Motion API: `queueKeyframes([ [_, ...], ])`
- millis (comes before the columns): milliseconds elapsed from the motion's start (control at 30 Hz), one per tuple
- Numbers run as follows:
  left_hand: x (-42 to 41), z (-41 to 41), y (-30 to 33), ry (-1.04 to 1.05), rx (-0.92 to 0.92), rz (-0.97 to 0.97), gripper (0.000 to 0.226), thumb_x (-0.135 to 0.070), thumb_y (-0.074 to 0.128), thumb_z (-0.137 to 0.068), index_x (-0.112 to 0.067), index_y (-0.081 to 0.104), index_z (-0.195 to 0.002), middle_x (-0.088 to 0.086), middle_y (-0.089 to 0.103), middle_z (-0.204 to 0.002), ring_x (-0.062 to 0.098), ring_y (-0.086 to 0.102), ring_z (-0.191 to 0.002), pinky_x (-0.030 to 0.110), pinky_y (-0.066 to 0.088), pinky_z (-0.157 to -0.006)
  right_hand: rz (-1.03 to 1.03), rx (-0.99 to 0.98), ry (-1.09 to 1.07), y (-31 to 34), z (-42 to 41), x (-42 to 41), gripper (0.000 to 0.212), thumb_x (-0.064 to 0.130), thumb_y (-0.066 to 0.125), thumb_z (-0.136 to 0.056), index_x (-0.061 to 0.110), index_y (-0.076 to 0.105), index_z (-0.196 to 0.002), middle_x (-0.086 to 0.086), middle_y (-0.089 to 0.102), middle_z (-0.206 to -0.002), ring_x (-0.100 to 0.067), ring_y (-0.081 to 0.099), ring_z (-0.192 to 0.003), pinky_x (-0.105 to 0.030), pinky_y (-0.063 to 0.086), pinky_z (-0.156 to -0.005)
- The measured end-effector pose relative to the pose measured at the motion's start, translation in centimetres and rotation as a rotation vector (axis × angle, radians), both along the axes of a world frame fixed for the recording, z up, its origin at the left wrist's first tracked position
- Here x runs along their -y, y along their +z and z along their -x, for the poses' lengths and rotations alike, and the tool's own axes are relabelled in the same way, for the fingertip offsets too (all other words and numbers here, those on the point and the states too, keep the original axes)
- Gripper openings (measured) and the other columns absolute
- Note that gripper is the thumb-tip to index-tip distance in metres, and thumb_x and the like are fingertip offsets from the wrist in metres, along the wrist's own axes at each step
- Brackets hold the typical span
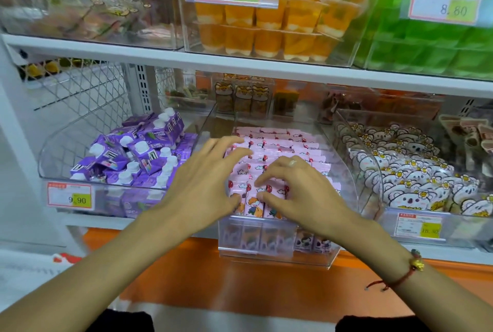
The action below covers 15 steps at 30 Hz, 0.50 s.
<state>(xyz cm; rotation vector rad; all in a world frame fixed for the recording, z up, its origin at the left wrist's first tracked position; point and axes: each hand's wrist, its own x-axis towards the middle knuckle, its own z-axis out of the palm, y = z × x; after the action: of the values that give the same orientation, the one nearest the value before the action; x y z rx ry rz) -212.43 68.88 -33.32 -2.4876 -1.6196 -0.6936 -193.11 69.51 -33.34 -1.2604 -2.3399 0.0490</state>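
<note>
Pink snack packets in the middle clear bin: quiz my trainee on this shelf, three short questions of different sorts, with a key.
1. True or false: the left hand and the right hand both touch the pink cartoon-printed packets in the clear plastic bin.
2. The bin to its left holds: A purple cartons with white caps; B green jelly cups; C white koala-shaped packs.
3. Which wrist wears the red string bracelet?
Key: 1 true; 2 A; 3 the right.
</note>
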Motion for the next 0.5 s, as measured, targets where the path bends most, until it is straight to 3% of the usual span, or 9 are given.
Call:
queueKeyframes([
  [67, 0.6, 0.0, -0.4, -0.001, 0.196, -0.021, 0.070, -0.030, 0.070, -0.076, -0.035, 0.038, -0.138, -0.020, 0.032, -0.140, 0.007, 0.038, -0.122, 0.027, 0.043, -0.081, -0.034, -0.033, 0.044, 0.0, 0.6, 0.0, 0.023, 0.036, 0.064, -0.088, 0.029, 0.067, -0.109, 0.010, 0.060, -0.109, -0.011, 0.047, -0.105, -0.028, 0.041, -0.080],
  [167, 0.9, 0.6, -0.7, 0.102, 0.413, 0.017, 0.056, -0.031, 0.058, -0.088, -0.034, 0.037, -0.139, -0.013, 0.043, -0.137, 0.012, 0.053, -0.115, 0.035, 0.047, -0.084, -0.019, 0.077, 0.100, -0.1, 1.8, -0.4, 0.033, 0.033, 0.060, -0.092, 0.026, 0.061, -0.124, 0.005, 0.060, -0.116, -0.014, 0.047, -0.104, -0.024, 0.037, -0.076],
  [233, 0.9, 0.9, -0.7, 0.146, 0.410, 0.077, 0.046, -0.032, 0.052, -0.093, -0.036, 0.042, -0.138, -0.006, 0.057, -0.129, 0.017, 0.059, -0.111, 0.039, 0.049, -0.089, 0.003, 0.185, 0.104, 0.0, 2.3, -0.7, 0.036, 0.031, 0.054, -0.095, 0.026, 0.057, -0.131, 0.001, 0.059, -0.120, -0.019, 0.048, -0.107, -0.029, 0.038, -0.078],
  [333, 1.1, 0.7, -0.5, 0.157, 0.359, 0.089, 0.039, -0.032, 0.047, -0.097, -0.038, 0.047, -0.136, -0.004, 0.066, -0.118, 0.024, 0.064, -0.101, 0.037, 0.050, -0.082, 0.029, 0.314, 0.106, 0.5, 2.6, -0.9, 0.038, 0.029, 0.049, -0.097, 0.025, 0.053, -0.135, -0.004, 0.054, -0.122, -0.025, 0.049, -0.110, -0.036, 0.042, -0.080],
  [433, 0.9, 0.8, -0.5, 0.189, 0.373, 0.109, 0.038, -0.033, 0.048, -0.094, -0.040, 0.049, -0.131, -0.007, 0.068, -0.115, 0.024, 0.064, -0.101, 0.035, 0.045, -0.077, 0.115, 0.312, 0.130, 0.7, 2.5, -0.9, 0.041, 0.029, 0.050, -0.097, 0.023, 0.051, -0.137, -0.005, 0.053, -0.123, -0.024, 0.049, -0.111, -0.037, 0.043, -0.085],
  [500, 0.6, 1.0, -0.7, 0.209, 0.438, 0.132, 0.036, -0.037, 0.051, -0.090, -0.041, 0.051, -0.126, -0.011, 0.066, -0.113, 0.015, 0.062, -0.102, 0.032, 0.042, -0.075, 0.185, 0.240, 0.175, 0.9, 2.1, -0.8, 0.039, 0.030, 0.052, -0.096, 0.020, 0.054, -0.134, -0.006, 0.055, -0.120, -0.022, 0.050, -0.109, -0.038, 0.043, -0.088],
])
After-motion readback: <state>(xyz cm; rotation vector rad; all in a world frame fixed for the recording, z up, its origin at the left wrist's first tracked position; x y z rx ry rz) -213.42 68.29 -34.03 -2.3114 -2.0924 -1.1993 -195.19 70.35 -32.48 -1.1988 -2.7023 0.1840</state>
